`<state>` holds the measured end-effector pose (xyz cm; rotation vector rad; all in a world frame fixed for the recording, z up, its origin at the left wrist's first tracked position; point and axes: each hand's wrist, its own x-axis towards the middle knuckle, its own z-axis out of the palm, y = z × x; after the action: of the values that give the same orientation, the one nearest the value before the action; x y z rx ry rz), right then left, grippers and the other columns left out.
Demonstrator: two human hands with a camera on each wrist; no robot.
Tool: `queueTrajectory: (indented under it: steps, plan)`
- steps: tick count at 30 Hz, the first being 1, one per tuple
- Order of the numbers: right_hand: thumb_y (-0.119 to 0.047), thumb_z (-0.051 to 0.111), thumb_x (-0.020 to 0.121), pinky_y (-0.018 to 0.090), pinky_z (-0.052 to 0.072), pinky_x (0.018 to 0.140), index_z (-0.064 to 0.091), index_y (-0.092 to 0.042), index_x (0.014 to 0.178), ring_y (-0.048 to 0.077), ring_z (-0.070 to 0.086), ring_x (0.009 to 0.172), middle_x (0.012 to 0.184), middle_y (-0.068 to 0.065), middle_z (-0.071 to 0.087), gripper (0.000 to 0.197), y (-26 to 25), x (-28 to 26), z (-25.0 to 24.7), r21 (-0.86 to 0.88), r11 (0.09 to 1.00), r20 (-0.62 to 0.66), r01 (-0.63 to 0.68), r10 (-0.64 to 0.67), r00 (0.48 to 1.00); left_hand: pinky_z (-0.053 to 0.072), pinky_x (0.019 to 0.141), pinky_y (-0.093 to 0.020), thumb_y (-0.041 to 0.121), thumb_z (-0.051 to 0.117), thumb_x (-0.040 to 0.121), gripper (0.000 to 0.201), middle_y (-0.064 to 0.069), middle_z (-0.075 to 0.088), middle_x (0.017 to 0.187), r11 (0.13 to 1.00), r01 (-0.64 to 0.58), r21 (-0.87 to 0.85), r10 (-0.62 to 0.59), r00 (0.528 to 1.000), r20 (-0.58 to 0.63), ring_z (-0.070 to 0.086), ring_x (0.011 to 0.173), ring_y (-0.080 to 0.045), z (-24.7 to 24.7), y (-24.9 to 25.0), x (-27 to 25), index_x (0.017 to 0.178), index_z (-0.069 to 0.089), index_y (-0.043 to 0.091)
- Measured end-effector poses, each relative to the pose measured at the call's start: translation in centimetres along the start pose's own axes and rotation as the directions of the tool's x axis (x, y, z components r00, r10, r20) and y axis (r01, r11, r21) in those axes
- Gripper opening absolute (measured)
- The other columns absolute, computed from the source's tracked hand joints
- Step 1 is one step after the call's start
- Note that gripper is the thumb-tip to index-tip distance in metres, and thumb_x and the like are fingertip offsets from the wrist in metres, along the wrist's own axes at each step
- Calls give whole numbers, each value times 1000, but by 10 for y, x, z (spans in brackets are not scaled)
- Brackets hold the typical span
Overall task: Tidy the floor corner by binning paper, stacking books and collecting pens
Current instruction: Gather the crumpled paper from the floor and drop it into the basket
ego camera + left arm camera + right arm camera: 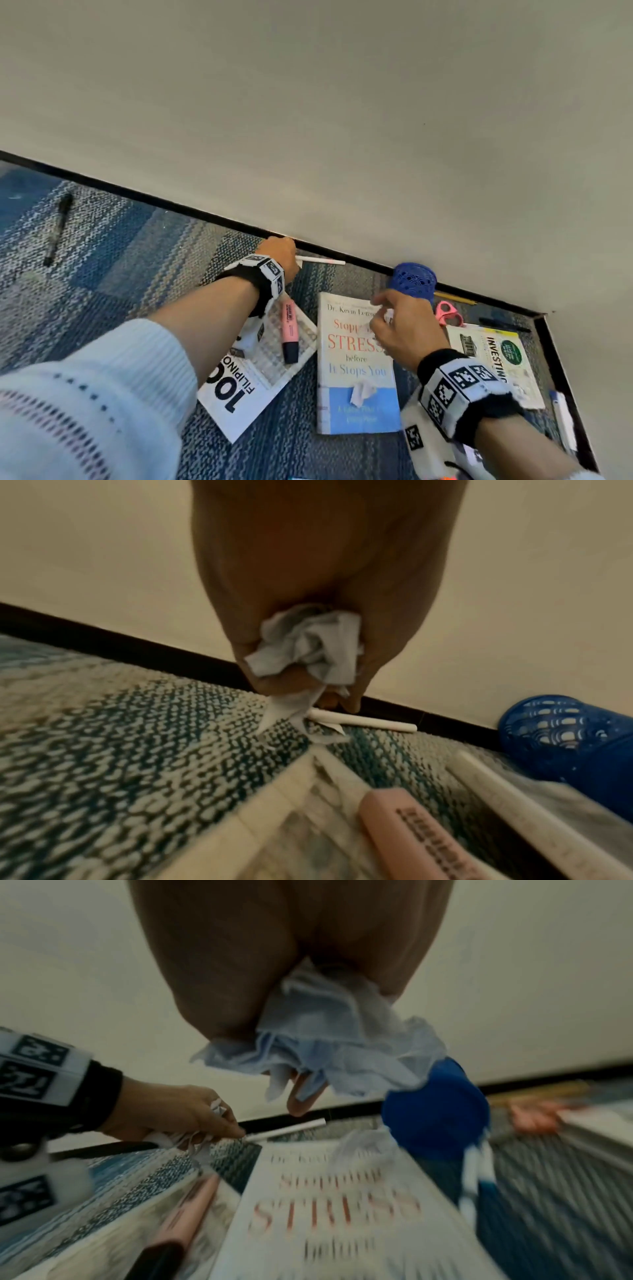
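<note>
My left hand (281, 251) reaches to the skirting board and grips crumpled white paper (308, 647), pinching another scrap off the carpet beside a white pen (322, 261) (366, 721). My right hand (400, 325) hovers above the "Stress" book (356, 363) (342, 1213) and holds a wad of crumpled paper (339, 1042). One more paper scrap (362, 393) lies on that book. The "100 Filipino" book (246, 387) lies left of it with a pink highlighter (289, 330) (411, 829) on top. A third book, "Investing" (496, 359), lies at the right.
A blue perforated pen cup (412, 281) (565, 737) stands by the skirting. Pink scissors (448, 313), a yellow pencil (455, 298) and a black pen (503, 324) lie in the corner. A black marker (58, 229) lies on the carpet far left. A white pen (563, 421) lies far right.
</note>
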<state>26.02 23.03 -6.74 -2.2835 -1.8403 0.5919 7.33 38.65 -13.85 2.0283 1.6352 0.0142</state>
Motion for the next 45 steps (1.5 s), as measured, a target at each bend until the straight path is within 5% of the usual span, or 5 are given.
queueTrajectory:
  steps: [4,17,25,36,45]
  plan:
    - [-16,62,83,35,55,65,64,-23,92,13,63,54,71,-1,69,12,19,-18,28,102,993,-31,-56,59,998,49,87,-36,46,65,88,48,-16,65,117,999,50,20,-50,999,0,61,110,-33,15,7,14,111,62,4]
    - [-39,58,89,39,47,92,39,-31,140,35,57,110,123,14,54,55,82,-8,58,-117,939,17,-324,329,944,48,87,-44,15,45,95,26,-24,59,119,978,175,-115,-190,972,-136,58,110,-42,51,28,28,115,53,2]
    - [-23,64,87,34,41,71,65,-5,92,34,59,88,97,10,57,19,78,10,65,-63,984,-85,-169,164,983,47,87,-43,24,56,92,31,-24,60,118,902,274,-335,-347,920,-183,58,110,-42,44,-3,27,113,55,2]
    - [-12,64,80,25,40,71,63,-31,101,13,57,74,85,-12,64,28,65,-25,65,130,991,-48,-30,36,998,50,84,-41,31,58,91,27,-20,65,110,969,154,-194,-184,972,-146,61,102,-40,46,5,28,108,62,11]
    - [-48,43,73,35,44,57,53,-13,58,21,51,56,62,2,55,39,67,-65,63,162,986,-215,-32,67,974,46,72,-34,25,56,90,25,-19,68,94,967,-109,-229,76,986,-150,62,88,-35,9,34,-16,97,63,2]
